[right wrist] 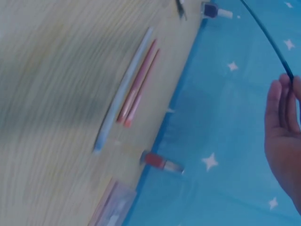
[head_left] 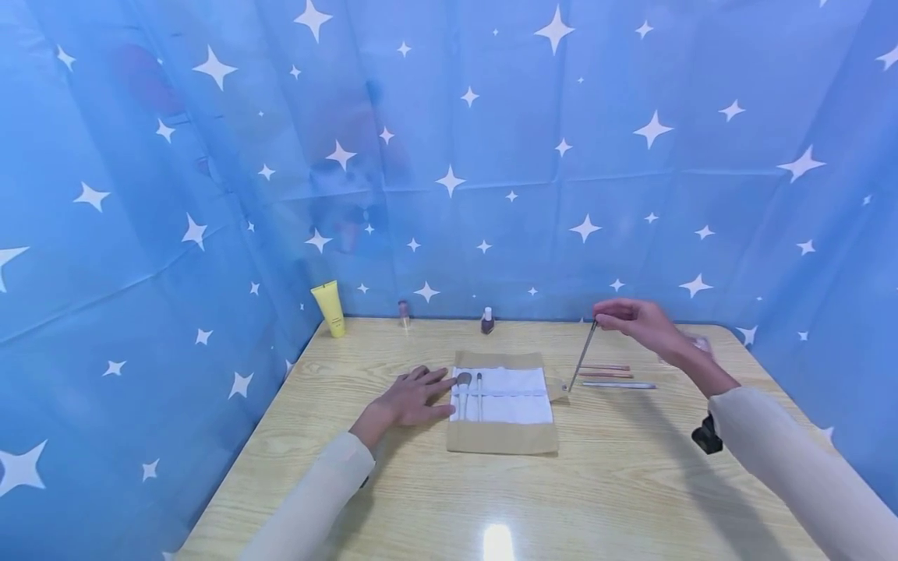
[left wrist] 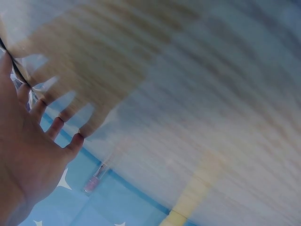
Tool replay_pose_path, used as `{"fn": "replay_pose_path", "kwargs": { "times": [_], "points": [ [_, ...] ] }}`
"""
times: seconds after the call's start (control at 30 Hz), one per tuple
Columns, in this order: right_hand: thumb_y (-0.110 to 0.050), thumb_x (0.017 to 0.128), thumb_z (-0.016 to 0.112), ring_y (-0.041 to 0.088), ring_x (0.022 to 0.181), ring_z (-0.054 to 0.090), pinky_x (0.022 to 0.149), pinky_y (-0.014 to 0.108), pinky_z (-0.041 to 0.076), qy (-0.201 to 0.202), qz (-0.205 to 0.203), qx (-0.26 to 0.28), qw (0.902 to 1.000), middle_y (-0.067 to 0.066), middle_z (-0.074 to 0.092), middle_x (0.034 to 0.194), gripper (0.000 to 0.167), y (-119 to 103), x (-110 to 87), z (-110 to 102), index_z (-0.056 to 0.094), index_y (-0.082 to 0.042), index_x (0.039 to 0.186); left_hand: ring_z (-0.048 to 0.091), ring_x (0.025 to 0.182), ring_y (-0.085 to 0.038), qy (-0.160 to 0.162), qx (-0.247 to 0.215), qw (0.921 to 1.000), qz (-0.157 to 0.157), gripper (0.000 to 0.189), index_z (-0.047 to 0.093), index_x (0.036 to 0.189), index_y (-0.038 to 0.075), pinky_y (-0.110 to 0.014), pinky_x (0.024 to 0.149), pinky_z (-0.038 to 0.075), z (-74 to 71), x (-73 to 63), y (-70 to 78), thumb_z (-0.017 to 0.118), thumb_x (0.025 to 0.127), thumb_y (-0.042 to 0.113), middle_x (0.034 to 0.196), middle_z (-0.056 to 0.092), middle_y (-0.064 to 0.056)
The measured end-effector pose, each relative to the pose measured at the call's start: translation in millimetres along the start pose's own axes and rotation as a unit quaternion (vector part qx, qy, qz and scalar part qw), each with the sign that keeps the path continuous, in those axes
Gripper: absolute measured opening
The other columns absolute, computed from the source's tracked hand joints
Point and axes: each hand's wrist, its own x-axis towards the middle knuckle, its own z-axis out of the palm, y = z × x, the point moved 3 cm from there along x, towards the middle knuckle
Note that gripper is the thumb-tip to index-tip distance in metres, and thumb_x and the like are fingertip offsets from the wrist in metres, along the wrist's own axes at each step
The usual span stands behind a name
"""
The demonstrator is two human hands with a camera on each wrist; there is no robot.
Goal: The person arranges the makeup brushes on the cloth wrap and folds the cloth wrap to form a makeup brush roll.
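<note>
A tan makeup brush roll (head_left: pixel 502 438) with a white lining lies unfolded on the table. Two brushes, a fluffy one (head_left: pixel 464 380) and a slimmer one (head_left: pixel 480 396), sit under its band at the left. My left hand (head_left: pixel 418 396) rests, fingers spread, at the roll's left edge. In the air to the right, my right hand (head_left: pixel 645 327) pinches the upper end of a thin dark cord (head_left: pixel 583 354). It slants down to a tan tab (head_left: pixel 557 389) at the roll's right edge. The right wrist view shows the cord (right wrist: pixel 268 35) running from my fingertips.
Two pink pencils (right wrist: pixel 137 87) and a pale blue one (right wrist: pixel 123 89) lie right of the roll. Along the back stand a yellow tube (head_left: pixel 330 308), a lip gloss (head_left: pixel 404 313) and a nail polish bottle (head_left: pixel 487 321). A red-and-clear tube (right wrist: pixel 155 160) and pinkish case (right wrist: pixel 113 202) lie farther right.
</note>
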Motion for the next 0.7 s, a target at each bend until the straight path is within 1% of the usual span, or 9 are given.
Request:
{"fn": "replay_pose_path", "kwargs": {
  "times": [0.17, 0.23, 0.33, 0.4, 0.53, 0.7],
  "points": [
    [-0.027, 0.104, 0.066, 0.002, 0.1, 0.072, 0.092, 0.016, 0.054, -0.007, -0.013, 0.018, 0.9997, 0.026, 0.068, 0.129, 0.046, -7, 17.7, 14, 0.062, 0.005, 0.137, 0.017, 0.157, -0.039, -0.001, 0.003, 1.0, -0.003, 0.072, 0.03, 0.165, 0.031, -0.062, 0.123, 0.019, 1.7, 0.9, -0.8, 0.039, 0.104, 0.067, 0.172, 0.023, -0.001],
    [-0.025, 0.104, 0.066, 0.002, 0.099, 0.073, 0.089, 0.015, 0.054, -0.009, -0.019, 0.023, 0.9995, 0.025, 0.07, 0.127, 0.044, -9, 23.6, 19, 0.063, 0.006, 0.136, 0.017, 0.158, -0.039, -0.002, 0.004, 1.0, -0.003, 0.072, 0.029, 0.165, 0.032, -0.062, 0.124, 0.018, 2.5, 1.5, -1.1, 0.039, 0.104, 0.068, 0.173, 0.022, 0.0],
    [-0.022, 0.104, 0.066, 0.004, 0.099, 0.073, 0.088, 0.017, 0.056, -0.013, -0.025, 0.027, 0.9993, 0.021, 0.072, 0.125, 0.042, -12, 31.4, 27, 0.063, 0.007, 0.135, 0.016, 0.158, -0.038, -0.003, 0.003, 1.0, -0.003, 0.073, 0.029, 0.165, 0.032, -0.061, 0.124, 0.018, 3.2, 2.3, -1.6, 0.038, 0.104, 0.069, 0.173, 0.022, 0.0],
    [-0.02, 0.104, 0.066, 0.007, 0.101, 0.074, 0.089, 0.02, 0.057, -0.015, -0.026, 0.035, 0.9989, 0.02, 0.072, 0.125, 0.04, -13, 37.0, 32, 0.064, 0.006, 0.134, 0.016, 0.158, -0.038, -0.002, 0.003, 1.0, -0.002, 0.073, 0.029, 0.165, 0.031, -0.062, 0.124, 0.018, 3.4, 3.1, -2.0, 0.038, 0.104, 0.069, 0.173, 0.022, -0.001],
    [-0.019, 0.105, 0.066, 0.02, 0.108, 0.074, 0.089, 0.023, 0.058, -0.021, -0.032, 0.032, 0.9988, 0.02, 0.071, 0.127, 0.037, -16, 48.7, 42, 0.066, 0.005, 0.134, 0.018, 0.158, -0.038, 0.0, 0.001, 1.0, -0.003, 0.073, 0.03, 0.165, 0.031, -0.062, 0.123, 0.02, 2.8, 3.8, -2.6, 0.039, 0.104, 0.068, 0.172, 0.023, -0.001],
    [-0.021, 0.104, 0.067, 0.025, 0.11, 0.073, 0.087, 0.022, 0.058, -0.02, -0.041, 0.005, 0.999, 0.021, 0.071, 0.127, 0.035, -22, 62.3, 57, 0.07, -0.001, 0.131, 0.016, 0.158, -0.038, -0.003, -0.006, 1.0, -0.005, 0.072, 0.029, 0.165, 0.032, -0.062, 0.124, 0.017, 1.2, 2.6, -2.9, 0.04, 0.104, 0.068, 0.173, 0.021, 0.0]
  ]
}}
